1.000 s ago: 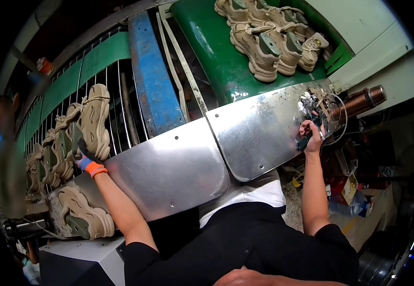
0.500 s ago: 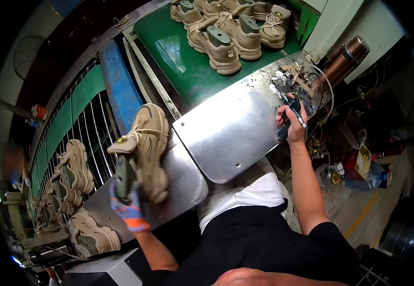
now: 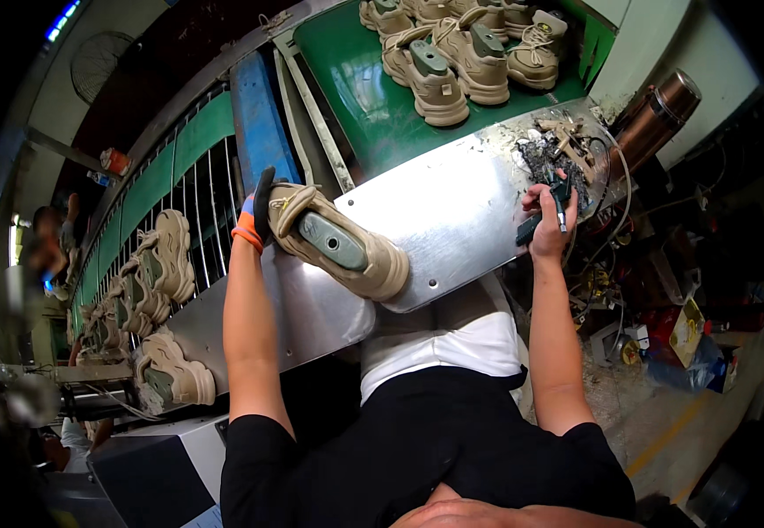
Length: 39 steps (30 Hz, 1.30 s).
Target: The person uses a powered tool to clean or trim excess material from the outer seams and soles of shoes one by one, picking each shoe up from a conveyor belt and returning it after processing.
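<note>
My left hand (image 3: 256, 216), in a grey, black and orange work glove, is closed round the toe end of a beige sneaker (image 3: 385, 264). A grey-green shoe last (image 3: 334, 239) with a round hole in its top fills the shoe's opening. The heel points right and towards me, over the edge of the metal worktop (image 3: 435, 202). My bare right hand (image 3: 547, 227) is wrapped round a dark green hand tool (image 3: 561, 189) with a silver tip. It hovers by the worktop's right end, apart from the shoe; my fingers hide part of the tool.
Several beige sneakers (image 3: 439, 92) stand on a green belt (image 3: 347, 79) at the back. More sneakers (image 3: 171, 255) line a wire rack at left. Dark scraps (image 3: 545, 158) lie beside a copper-coloured flask (image 3: 659, 114) at right. Another person is at far left.
The sneaker has moved right and turned, from toe up and away to heel towards me, its opening now facing up. My left hand went from the heel end to the toe. My right hand still holds the tool.
</note>
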Available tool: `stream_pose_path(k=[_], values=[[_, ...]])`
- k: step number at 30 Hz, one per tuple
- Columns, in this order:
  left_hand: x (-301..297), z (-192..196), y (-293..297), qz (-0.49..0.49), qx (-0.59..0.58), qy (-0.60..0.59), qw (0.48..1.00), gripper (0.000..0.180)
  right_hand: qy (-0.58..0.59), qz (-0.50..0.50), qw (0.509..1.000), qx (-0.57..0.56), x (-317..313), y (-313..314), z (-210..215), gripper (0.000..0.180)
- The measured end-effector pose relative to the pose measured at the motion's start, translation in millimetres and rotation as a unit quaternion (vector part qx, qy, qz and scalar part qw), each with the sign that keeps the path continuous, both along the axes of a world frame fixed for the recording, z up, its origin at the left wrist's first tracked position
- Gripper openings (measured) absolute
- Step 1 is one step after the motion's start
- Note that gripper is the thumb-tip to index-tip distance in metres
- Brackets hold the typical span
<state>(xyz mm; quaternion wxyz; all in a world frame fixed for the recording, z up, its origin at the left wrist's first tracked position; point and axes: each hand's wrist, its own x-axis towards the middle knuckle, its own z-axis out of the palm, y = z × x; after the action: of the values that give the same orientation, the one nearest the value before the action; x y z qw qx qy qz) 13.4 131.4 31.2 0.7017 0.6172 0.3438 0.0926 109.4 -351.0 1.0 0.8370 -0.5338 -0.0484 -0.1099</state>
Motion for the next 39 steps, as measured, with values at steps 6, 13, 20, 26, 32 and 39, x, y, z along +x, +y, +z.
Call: stream_pose_path(k=[6, 13, 20, 26, 32, 39], values=[[-31, 118, -92, -0.042, 0.199, -0.277, 0.939, 0.045, 0.008, -0.07, 0.997, 0.003, 5, -5, -10, 0.048], [-85, 180, -135, -0.205, 0.334, -0.355, 0.849, 0.088, 0.149, 0.114, 0.982, 0.022, -59, 15, 37, 0.036], [-85, 177, -133, -0.216, 0.313, -0.329, 0.864, 0.106, -0.117, 0.389, 0.909, -0.095, -114, 69, 128, 0.054], [-75, 180, -141, -0.227, 0.288, -0.358, 0.858, 0.092, -0.323, 0.382, 0.859, -0.111, -97, 127, 180, 0.046], [-67, 179, -121, -0.214, 0.315, -0.317, 0.869, 0.085, -0.157, 0.423, 0.893, -0.013, -94, 133, 139, 0.042], [-58, 166, -107, -0.215, 0.27, -0.362, 0.866, 0.089, -0.12, 0.42, 0.899, -0.022, -107, 115, 82, 0.042]])
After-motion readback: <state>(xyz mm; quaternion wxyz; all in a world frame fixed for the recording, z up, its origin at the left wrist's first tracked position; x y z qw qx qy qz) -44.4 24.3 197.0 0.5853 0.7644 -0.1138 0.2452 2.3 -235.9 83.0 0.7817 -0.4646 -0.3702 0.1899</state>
